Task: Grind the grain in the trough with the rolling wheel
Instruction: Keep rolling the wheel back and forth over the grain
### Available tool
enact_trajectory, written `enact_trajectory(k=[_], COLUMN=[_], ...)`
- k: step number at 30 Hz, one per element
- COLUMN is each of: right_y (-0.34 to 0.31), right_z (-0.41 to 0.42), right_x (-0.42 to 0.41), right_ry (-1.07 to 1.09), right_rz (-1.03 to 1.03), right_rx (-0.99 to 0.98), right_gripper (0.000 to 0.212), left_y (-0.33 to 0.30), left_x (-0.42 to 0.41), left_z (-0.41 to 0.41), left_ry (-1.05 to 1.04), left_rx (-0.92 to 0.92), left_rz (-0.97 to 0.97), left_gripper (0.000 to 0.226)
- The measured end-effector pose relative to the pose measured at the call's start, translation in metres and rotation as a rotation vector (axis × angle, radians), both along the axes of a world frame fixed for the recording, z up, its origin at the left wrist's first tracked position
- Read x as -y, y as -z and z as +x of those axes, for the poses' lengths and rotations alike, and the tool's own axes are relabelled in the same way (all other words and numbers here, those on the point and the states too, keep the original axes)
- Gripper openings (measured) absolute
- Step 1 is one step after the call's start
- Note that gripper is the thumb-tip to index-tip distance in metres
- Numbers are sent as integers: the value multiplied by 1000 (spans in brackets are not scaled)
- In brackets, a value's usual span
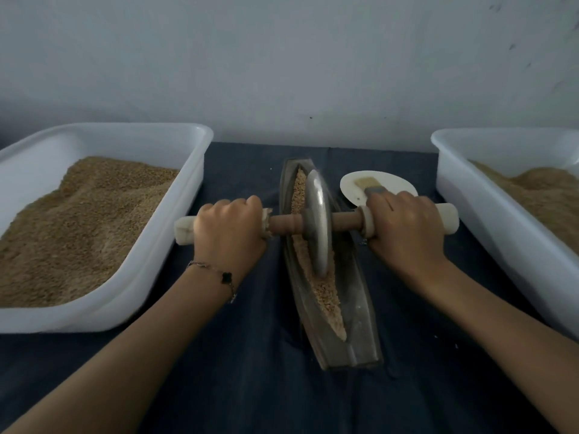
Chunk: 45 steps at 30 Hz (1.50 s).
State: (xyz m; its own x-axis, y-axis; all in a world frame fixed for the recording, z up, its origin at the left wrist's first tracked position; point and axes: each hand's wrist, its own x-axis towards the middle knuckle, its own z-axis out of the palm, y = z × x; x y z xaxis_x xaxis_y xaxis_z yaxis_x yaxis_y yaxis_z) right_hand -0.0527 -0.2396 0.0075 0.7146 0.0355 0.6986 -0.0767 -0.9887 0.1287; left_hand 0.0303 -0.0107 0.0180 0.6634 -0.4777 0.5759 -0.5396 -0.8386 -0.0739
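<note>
the wheel [317,222] is a dull grey metal disc standing on edge in the trough [351,324], roughly in the middle of its length, with a wooden axle [283,224] run through its hub and sticking out both sides. the trough is a long narrow boat-shaped thing, dark and metal-looking, lying on a dark blue cloth [250,371] and pointing away from the person with a slight slant. grain [326,292] fills its groove as a pale, coarse, crumbly strip, showing both beyond the wheel and on the near side of it.

the left hand [230,228] is just left of the wheel, knuckles up, fingers wrapped tight round the pale handle end of the axle. a thin bracelet [219,275] with a dark clover charm sits on that wrist. the right hand [404,228] is just right of the wheel, gripping the other handle the same way, fingers curled under. both forearms come in from the bottom corners.

beyond the right hand, right of the trough, there's a white plate [354,186] with a small brush [368,186] on it. far left of the trough is a white tub [175,195] heaped with brown grain, and far right another tub [470,195] with paler stuff in it. grey wall [282,57] behind.
</note>
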Motion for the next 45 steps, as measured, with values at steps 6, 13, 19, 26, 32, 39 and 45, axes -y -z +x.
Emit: enact_trajectory(k=[6, 13, 19, 26, 32, 39, 45], right_y=[-11, -2, 8, 11, -12, -7, -10], right_z=[-52, -86, -47, 9, 38, 7, -44], right_x=[-14, -11, -3, 13, 10, -3, -15], right_ry=[-69, -50, -27, -12, -19, 10, -52], right_rz=[-10, 6, -55, -25, -110, -104, -82], right_rx=[11, 38, 96, 19, 34, 39, 92], right_gripper=[16, 17, 17, 12, 12, 15, 14], left_y=[-4, -15, 0, 1, 13, 7, -7], left_x=[-24, -27, -15, 10, 9, -4, -26], left_z=[-48, -72, -38, 16, 34, 1, -51], left_ry=[61, 79, 85, -1, -79, -62, 27], left_rx=[52, 148, 104, 44, -91, -121, -145], left_rz=[1, 27, -57, -33, -106, -37, 17], left_gripper=[45, 38, 35, 38, 28, 34, 45])
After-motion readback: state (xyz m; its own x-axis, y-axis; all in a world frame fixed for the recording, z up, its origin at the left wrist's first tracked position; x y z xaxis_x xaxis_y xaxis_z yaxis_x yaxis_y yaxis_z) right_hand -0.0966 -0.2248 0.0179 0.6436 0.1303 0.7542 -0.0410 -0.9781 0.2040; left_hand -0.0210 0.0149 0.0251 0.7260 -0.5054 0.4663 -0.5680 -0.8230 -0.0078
